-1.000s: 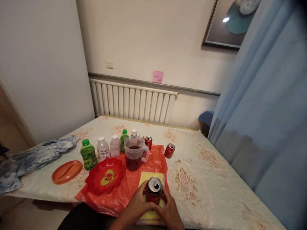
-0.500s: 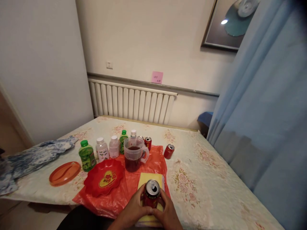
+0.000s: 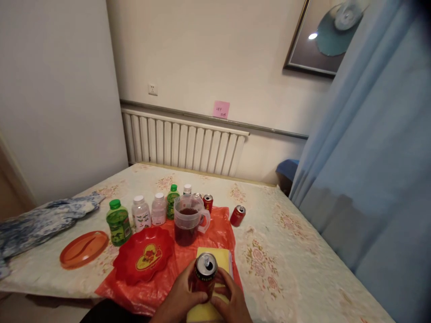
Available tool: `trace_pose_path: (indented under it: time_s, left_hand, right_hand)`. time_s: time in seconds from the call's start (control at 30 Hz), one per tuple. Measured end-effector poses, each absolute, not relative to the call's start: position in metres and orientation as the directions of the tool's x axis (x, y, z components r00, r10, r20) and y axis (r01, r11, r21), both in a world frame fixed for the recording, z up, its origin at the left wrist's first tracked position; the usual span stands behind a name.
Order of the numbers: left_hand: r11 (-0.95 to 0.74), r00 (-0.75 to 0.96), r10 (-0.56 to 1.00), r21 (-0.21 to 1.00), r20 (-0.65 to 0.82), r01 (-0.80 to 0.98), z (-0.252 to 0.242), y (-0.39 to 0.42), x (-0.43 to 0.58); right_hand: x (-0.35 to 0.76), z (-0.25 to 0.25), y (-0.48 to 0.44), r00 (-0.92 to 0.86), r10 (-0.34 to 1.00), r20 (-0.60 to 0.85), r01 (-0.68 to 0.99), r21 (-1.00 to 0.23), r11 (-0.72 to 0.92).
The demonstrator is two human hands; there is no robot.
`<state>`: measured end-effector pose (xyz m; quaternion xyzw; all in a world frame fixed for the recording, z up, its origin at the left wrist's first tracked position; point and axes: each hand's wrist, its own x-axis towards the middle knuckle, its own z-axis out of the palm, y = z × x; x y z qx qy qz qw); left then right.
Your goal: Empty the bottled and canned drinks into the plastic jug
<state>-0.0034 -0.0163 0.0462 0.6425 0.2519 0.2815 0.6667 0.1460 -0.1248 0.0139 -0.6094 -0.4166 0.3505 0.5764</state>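
An opened red drink can [image 3: 205, 273] stands upright at the table's near edge, over a yellow pad [image 3: 215, 262]. My left hand [image 3: 180, 294] wraps round its left side and my right hand [image 3: 230, 298] closes on its right side. Just beyond stands a clear plastic jug [image 3: 187, 219] holding dark liquid, on a red plastic bag [image 3: 218, 231].
A red heart-pattern dish [image 3: 143, 253] and an orange plate [image 3: 83, 249] lie to the left. Green and white bottles [image 3: 141, 213] stand in a row behind. Two more red cans [image 3: 237, 215] sit past the jug. Blue patterned cloth [image 3: 40, 222] lies far left; a blue curtain [image 3: 377, 179] hangs right.
The can in my two hands has shifted a little to the left and the view has drifted the same way. My grip looks the same.
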Motion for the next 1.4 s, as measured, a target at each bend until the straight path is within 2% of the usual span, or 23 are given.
trace_pose_path:
  time_s: [0.17, 0.37, 0.67, 0.83, 1.03, 1.4]
  left_hand:
    - [-0.007, 0.61, 0.793, 1.0, 0.009, -0.006, 0.056, 0.001, -0.018]
    - [-0.036, 0.526, 0.85, 0.999, 0.015, 0.029, 0.054, 0.019, -0.033]
    - [-0.162, 0.387, 0.916, 0.98, 0.105, 0.118, 0.046, 0.065, -0.056]
    - [-0.149, 0.328, 0.937, 0.986, 0.118, 0.071, 0.041, 0.097, -0.065]
    - [-0.162, 0.316, 0.936, 0.987, 0.156, -0.007, 0.045, 0.127, -0.069]
    - [-0.169, 0.291, 0.946, 0.983, 0.143, 0.067, 0.045, 0.164, -0.07]
  right_hand:
    - [0.148, 0.003, -0.118, 0.475, 0.88, 0.025, 0.102, -0.994, -0.027]
    - [0.142, 0.008, -0.107, 0.469, 0.883, -0.02, 0.106, -0.991, -0.078]
    - [0.145, -0.009, -0.101, 0.479, 0.874, -0.086, 0.06, -0.99, -0.131]
    - [0.152, -0.02, -0.089, 0.517, 0.849, -0.111, -0.001, -0.992, -0.129]
    - [0.163, 0.002, -0.068, 0.539, 0.835, -0.108, -0.002, -0.992, -0.127]
    - [0.177, 0.043, -0.034, 0.641, 0.767, -0.023, 0.167, -0.971, -0.169]
